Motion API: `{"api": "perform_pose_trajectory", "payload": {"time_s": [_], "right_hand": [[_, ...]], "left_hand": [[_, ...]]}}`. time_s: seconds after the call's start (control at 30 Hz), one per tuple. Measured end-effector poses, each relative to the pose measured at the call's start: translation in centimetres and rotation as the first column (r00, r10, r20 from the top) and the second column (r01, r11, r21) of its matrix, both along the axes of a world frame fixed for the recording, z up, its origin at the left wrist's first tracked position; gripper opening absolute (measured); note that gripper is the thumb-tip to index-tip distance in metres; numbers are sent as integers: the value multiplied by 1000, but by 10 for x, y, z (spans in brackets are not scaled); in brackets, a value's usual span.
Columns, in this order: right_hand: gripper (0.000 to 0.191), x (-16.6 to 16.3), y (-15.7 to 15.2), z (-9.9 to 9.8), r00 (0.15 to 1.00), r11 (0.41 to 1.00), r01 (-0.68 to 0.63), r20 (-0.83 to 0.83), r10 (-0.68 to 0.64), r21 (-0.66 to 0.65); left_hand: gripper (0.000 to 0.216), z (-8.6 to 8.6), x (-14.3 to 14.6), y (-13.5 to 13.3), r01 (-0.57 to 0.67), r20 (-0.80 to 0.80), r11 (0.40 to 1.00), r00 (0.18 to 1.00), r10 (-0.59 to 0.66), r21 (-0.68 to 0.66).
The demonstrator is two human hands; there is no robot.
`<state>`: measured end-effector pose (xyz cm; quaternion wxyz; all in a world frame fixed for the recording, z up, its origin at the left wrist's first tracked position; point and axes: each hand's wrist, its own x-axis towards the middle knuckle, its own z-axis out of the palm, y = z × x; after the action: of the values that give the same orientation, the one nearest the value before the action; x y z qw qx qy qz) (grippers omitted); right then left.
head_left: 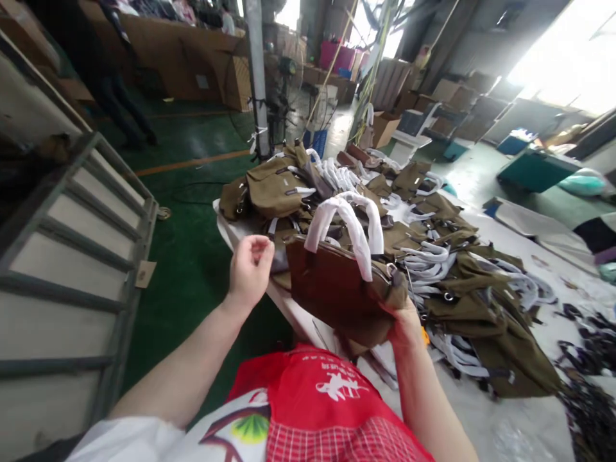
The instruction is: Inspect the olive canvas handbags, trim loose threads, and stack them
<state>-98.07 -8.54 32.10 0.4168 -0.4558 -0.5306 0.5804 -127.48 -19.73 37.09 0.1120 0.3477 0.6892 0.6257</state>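
My right hand (403, 324) grips a brown handbag (337, 289) from below at its right end; the bag has white wrapped handles (353, 224) standing up. The bag hangs over the table's near edge. My left hand (249, 268) is raised just left of the bag, fingers curled loosely inward, holding nothing that I can see. Behind the bag lies a heap of olive-brown bags (447, 282) with white wrapped straps.
The white table (524, 410) runs to the right, with dark strap pieces (591, 385) along its right edge. A grey metal rack (72, 256) stands at the left over green floor (192, 256). A pole (257, 77), cartons and a person's legs (120, 102) are farther back.
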Motion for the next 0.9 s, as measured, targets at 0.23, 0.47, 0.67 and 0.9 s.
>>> {"api": "perform_pose_trajectory", "payload": {"time_s": [0.23, 0.47, 0.67, 0.9], "right_hand": [[59, -64, -60, 16, 954, 871, -299, 89, 288, 389], [19, -41, -57, 56, 838, 758, -534, 352, 416, 374], [20, -2, -38, 71, 848, 896, -319, 514, 126, 307], [27, -7, -55, 66, 788, 852, -499, 492, 370, 157]], "left_hand": [[40, 17, 60, 35, 401, 99, 915, 913, -395, -47], [28, -16, 55, 56, 530, 11, 717, 807, -590, -452], [25, -13, 96, 32, 552, -144, 615, 667, -731, -563], [31, 17, 94, 48, 560, -334, 476, 342, -878, -678]]}}
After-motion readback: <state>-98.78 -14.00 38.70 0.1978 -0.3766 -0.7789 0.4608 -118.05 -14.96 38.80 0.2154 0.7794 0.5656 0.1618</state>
